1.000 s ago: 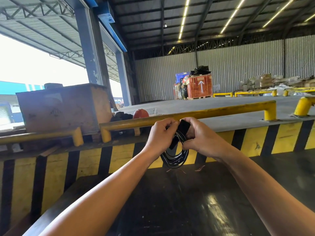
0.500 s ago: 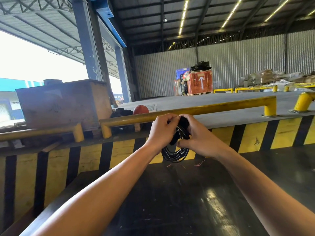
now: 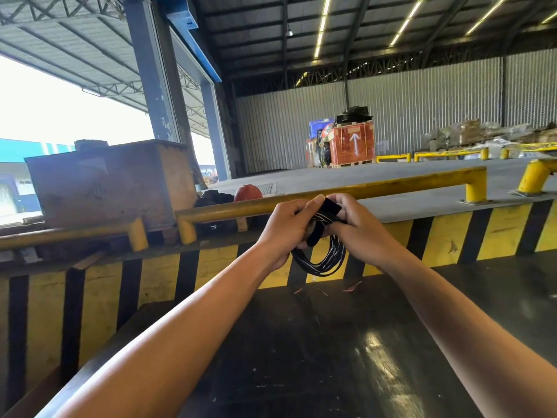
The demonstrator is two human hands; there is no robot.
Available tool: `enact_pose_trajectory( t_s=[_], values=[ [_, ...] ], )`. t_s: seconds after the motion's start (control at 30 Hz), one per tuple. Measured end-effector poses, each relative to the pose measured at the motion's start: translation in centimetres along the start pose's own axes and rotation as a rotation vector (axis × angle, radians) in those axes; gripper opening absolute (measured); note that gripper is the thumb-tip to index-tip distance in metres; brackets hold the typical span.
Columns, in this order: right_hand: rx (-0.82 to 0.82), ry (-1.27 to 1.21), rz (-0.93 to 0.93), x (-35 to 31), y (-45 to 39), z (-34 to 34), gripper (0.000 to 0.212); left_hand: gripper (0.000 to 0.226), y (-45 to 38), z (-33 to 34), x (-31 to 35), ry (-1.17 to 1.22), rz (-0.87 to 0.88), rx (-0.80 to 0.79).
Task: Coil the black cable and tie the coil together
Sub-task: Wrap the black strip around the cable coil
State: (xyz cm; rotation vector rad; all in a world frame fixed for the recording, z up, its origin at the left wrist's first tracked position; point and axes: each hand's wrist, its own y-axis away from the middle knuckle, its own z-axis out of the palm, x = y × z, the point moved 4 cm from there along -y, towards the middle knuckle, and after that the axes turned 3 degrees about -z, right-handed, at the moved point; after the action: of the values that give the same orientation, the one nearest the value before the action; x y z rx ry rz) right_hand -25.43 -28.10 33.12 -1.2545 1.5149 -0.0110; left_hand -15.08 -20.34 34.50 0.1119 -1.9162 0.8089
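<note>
- The person is holding the black cable (image 3: 319, 260), already coiled, up in the air above the dark table (image 3: 301, 357), both hands meeting at the top of the loops.
- The left hand (image 3: 286, 227) is closing its grip around the bundle's top, thumb pressing on a black strap (image 3: 327, 212).
- The right hand (image 3: 358, 230) is pinching the same strap from the other side, fingers curled tight.
- Below the grip the loops are hanging loose and slack.
- The cable is looking light, thin and springy; I would judge it wants pinching right at the strap, or the turns may splay.
</note>
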Motion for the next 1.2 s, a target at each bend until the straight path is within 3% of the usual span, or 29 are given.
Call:
enact_pose_trajectory(
  t_s=[0.17, 0.33, 0.5, 0.67, 0.77, 0.9, 1.2],
  values=[
    [-0.009, -0.022, 0.018, 0.8, -0.1, -0.2, 0.051, 0.036, 0.1, 0.1, 0.0, 0.051, -0.047, 0.034],
    [0.137, 0.341, -0.173, 0.5, 0.7, -0.4, 0.068, 0.04, -0.1, -0.4, -1.0, 0.097, -0.121, 0.149],
    [0.247, 0.714, -0.356, -0.1, 2.0, 0.8, 0.043, 0.035, -0.3, -0.2, -1.1, 0.131, -0.176, 0.172],
    [0.23, 0.78, -0.319, 0.1, 2.0, 1.4, 0.028, 0.03, -0.3, 0.0, -1.2, 0.133, -0.219, 0.174],
    [0.253, 0.737, -0.352, 0.0, 2.1, 1.3, 0.014, 0.03, -0.2, 0.0, -1.4, 0.15, -0.234, 0.186],
    [0.28, 0.611, -0.33, 0.2, 1.8, 0.9, 0.017, 0.034, 0.0, -0.2, -1.4, 0.005, -0.139, 0.196],
    [0.286, -0.152, -0.068, 2.0, 1.2, -0.1, 0.006, 0.039, 0.8, 0.0, -0.7, -0.39, 0.163, 0.191]
  ],
)
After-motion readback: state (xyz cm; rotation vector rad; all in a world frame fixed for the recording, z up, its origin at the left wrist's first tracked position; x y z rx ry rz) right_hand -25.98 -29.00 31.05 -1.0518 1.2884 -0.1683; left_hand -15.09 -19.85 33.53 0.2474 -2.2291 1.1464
